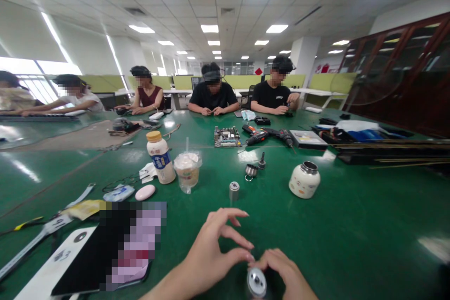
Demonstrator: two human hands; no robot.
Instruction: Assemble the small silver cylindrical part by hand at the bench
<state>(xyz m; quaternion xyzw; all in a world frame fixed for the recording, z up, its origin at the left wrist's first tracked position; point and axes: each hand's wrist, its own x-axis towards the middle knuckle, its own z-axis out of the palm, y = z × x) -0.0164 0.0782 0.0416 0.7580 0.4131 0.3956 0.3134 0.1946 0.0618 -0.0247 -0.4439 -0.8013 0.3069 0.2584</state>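
Low in the head view, my left hand (220, 243) reaches in with its outer fingers stretched. Its thumb and a finger come close together in a pinch; whatever is between them is too small to make out. My right hand (283, 269) has curled fingers, their tips meeting my left thumb just behind a silver metal cylinder (257, 283). That cylinder has a round top with a dark centre and small holes. Whether the fingertips grip its far side I cannot tell. A similar metal cylinder (234, 191) stands upright beyond my left hand.
Ahead are a small metal piece with a ring (251, 171), a dark metal fitting (262, 161) and a cream jar (304, 181). Bottle (161, 159), drink cup (187, 171) and tablet (94, 248) lie left. Circuit board (227, 136) and power drills (258, 138) are farther; several people sit opposite.
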